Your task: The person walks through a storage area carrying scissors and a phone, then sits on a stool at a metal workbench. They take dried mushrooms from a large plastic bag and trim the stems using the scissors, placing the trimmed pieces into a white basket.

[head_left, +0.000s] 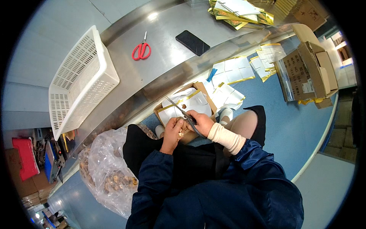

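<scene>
My right hand (202, 123) is closed around a pair of dark-handled scissors (180, 108). Their blades point up and left over an open cardboard box (210, 100). Close beside it, my left hand (172, 133) pinches a small brownish piece that looks like a dried mushroom (182, 126); the fingers partly cover it. White sheets with gold edges (194, 102) line the box, and a small brown piece (184, 107) lies on them. By my left leg rests a clear plastic bag (110, 156) of brown dried pieces, apparently mushrooms.
On the steel table lie red-handled scissors (141, 51), a black phone (193, 42) and a stack of yellow-edged packets (240, 13). A white plastic basket (95, 80) stands at the left. Flat white packets (234, 69) and a large carton (305, 72) are on the blue floor.
</scene>
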A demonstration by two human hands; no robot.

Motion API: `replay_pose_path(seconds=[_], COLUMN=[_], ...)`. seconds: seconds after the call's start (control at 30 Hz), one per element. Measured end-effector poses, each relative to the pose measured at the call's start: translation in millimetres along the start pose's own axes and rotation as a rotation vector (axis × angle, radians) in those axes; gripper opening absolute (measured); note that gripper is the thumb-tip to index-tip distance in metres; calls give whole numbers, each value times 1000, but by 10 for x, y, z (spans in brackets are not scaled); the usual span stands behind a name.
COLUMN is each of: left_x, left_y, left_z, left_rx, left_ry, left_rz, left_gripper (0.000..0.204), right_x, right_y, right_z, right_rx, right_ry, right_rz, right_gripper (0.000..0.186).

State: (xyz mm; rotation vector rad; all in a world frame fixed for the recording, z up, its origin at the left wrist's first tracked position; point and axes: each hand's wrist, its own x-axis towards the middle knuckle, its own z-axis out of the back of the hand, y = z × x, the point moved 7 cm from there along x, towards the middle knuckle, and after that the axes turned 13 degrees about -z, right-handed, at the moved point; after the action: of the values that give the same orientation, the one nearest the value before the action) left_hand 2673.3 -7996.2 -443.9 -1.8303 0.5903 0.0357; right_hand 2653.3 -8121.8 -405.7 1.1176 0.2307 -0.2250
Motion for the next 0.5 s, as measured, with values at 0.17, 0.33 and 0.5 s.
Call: replay_pose_path(seconds=[0.17,0.33,0.5], left_x=[2,-15,-21], left_y=[34,132,173], left_z=[58,41,35], left_rx=[-155,-133,-59], left_ry=[-63,3,119], left_rz=[98,138,161], left_gripper=[15,13,14], right_x=[-83,-56,-8], right_y=[203,85,-40], right_z=[28,-56,-70], right_rx=[-10,-148,-60], right_ry=[-42,-42,67], right_rz=[115,90,-10], right_gripper=[43,37,38])
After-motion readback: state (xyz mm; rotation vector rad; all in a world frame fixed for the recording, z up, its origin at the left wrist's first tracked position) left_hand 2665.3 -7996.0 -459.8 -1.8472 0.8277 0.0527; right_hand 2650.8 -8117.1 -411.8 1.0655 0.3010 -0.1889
